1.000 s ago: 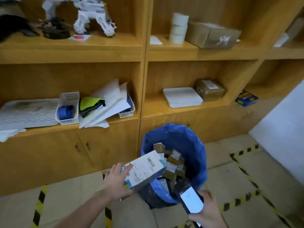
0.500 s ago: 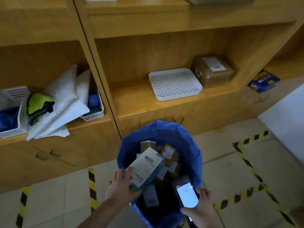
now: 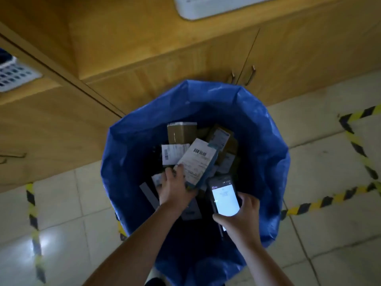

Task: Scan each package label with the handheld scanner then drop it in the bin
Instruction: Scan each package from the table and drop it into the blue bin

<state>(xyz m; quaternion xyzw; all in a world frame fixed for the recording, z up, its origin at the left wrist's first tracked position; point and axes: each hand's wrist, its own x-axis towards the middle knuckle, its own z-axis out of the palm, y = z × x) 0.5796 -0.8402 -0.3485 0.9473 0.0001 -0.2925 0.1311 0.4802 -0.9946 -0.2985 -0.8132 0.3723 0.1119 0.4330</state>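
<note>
Step in hand: release of the scanned item into the bin.

Noted inside the mouth of the round bin with blue plastic liner: small rectangular cardboard package with white barcode label, label face up, gripped at its near end by the left hand, fingers curled round the edge. Low over the heap of brown and white labelled boxes; contact with the heap not determinable.

Noted just beside it: black handheld scanner with lit white screen, clasped in the right hand, fingers wrapped round its body.

Recommended: uncurl the left fingers low over the heap, not from height. Let go clear of the scanner. Keep a firm clasp on the scanner above the open bin.

Risk judged: knocking the scanner loose into the bin.
</note>
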